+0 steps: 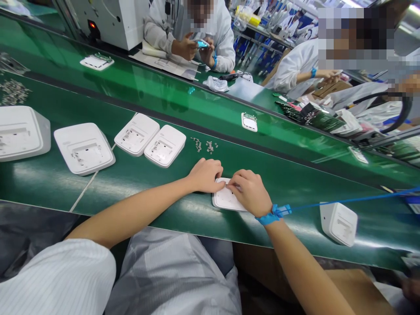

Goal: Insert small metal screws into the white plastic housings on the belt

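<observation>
A white plastic housing [220, 201] lies on the green bench in front of me, partly covered by both hands. My left hand [206, 175] is at its far left edge, fingers curled and thumb pressed on the top face. Over the same housing, my right hand [251, 190] has thumb and fingertips pinched together near my left thumb. Whatever is in that pinch is too small to make out. A blue wrist strap [272, 214] with a cord circles my right wrist. Just beyond my left hand lie small piles of screws [210, 146].
White housings [166, 146] stand to the left, and another housing [339, 224] to the right. A larger pile of small metal parts [13, 92] lies far left. White covers with boards [97, 61] lie on the green belt [157, 94]. Co-workers sit across it.
</observation>
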`<action>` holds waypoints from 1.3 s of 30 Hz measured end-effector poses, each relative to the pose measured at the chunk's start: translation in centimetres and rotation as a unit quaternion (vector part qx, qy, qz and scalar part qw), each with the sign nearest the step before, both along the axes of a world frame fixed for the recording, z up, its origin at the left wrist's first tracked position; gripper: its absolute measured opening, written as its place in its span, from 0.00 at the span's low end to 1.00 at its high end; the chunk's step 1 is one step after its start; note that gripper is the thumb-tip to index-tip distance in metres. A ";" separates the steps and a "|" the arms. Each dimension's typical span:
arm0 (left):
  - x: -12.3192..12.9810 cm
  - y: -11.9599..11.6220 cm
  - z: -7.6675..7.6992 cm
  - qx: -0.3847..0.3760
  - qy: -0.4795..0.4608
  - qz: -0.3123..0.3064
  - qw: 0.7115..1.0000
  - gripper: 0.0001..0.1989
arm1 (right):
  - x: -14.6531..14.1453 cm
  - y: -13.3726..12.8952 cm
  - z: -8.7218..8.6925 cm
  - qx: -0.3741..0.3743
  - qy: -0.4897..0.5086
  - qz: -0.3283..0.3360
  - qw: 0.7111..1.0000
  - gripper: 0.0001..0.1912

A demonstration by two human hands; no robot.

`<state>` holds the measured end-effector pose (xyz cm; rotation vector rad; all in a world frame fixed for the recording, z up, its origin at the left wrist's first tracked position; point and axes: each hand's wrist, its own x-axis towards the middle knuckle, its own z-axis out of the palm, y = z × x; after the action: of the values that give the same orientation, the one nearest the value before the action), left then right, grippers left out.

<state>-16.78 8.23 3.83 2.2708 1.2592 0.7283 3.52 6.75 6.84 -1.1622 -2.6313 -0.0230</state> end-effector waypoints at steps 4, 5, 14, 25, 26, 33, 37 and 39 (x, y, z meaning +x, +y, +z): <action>0.0 -0.1 0.2 -0.012 0.017 -0.003 1.000 0.13 | 0.0 -0.5 -0.1 0.017 0.012 -0.002 1.000 0.08; 0.0 -0.1 0.3 -0.016 0.020 -0.003 1.000 0.13 | 0.0 -0.7 -0.1 0.021 0.021 -0.005 1.000 0.07; 0.1 0.0 0.3 -0.029 0.026 0.001 0.999 0.13 | 0.6 -2.4 -1.0 0.065 0.117 -0.014 0.991 0.05; 0.2 0.1 0.5 -0.045 0.029 -0.003 0.999 0.13 | 0.4 -2.8 -1.2 0.079 0.125 -0.012 0.989 0.09; 0.2 0.1 0.5 -0.048 0.029 -0.003 0.998 0.13 | 0.4 -2.8 -1.2 0.080 0.128 -0.015 0.988 0.09; 0.2 0.1 0.7 -0.052 0.029 -0.007 0.998 0.13 | 0.3 -2.8 -0.8 0.094 0.099 -0.004 0.991 0.08; 0.3 0.1 0.6 -0.050 0.027 -0.003 0.998 0.13 | 0.1 -2.8 -0.2 0.115 0.049 0.026 0.992 0.08; 0.4 0.0 0.5 -0.042 0.031 0.004 0.999 0.13 | -0.1 -2.9 0.0 0.122 0.026 0.040 0.991 0.09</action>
<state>-16.43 8.26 4.32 2.2379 1.3028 0.6012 3.45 3.87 6.83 -0.9615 -2.5394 -0.2868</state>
